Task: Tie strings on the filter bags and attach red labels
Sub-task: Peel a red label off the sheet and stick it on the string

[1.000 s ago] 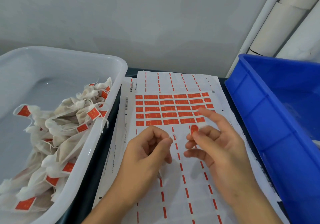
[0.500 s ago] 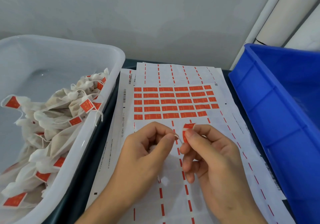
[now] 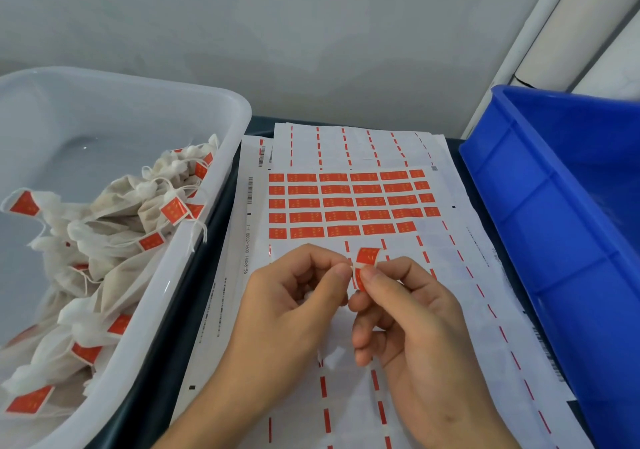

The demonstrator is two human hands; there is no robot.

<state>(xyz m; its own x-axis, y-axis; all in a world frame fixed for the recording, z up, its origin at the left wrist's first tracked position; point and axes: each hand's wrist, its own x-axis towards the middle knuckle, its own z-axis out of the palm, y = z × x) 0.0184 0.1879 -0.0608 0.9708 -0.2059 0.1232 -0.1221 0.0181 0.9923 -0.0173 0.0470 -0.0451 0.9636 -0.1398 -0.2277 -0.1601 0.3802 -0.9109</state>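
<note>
Red label [image 3: 365, 265] folded, pinched by right hand [image 3: 408, 317] above sticker sheet [image 3: 349, 202]; left hand [image 3: 294, 306] pinching string end beside it. Tagged filter bags [image 3: 114, 240] in white tub [image 3: 194, 275] at 9 o'clock.

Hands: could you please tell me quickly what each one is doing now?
Left hand: pinching the string.
Right hand: pinching the red label.

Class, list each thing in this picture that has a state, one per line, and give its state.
Left hand: fingers curled, pinching the string.
Right hand: pinching the red label.
Red label: peeled off, bent, held above the sheets.
Label sheet: partly used, five rows left.
White tub: holds labelled filter bags.
Blue crate: contents hidden.
</note>
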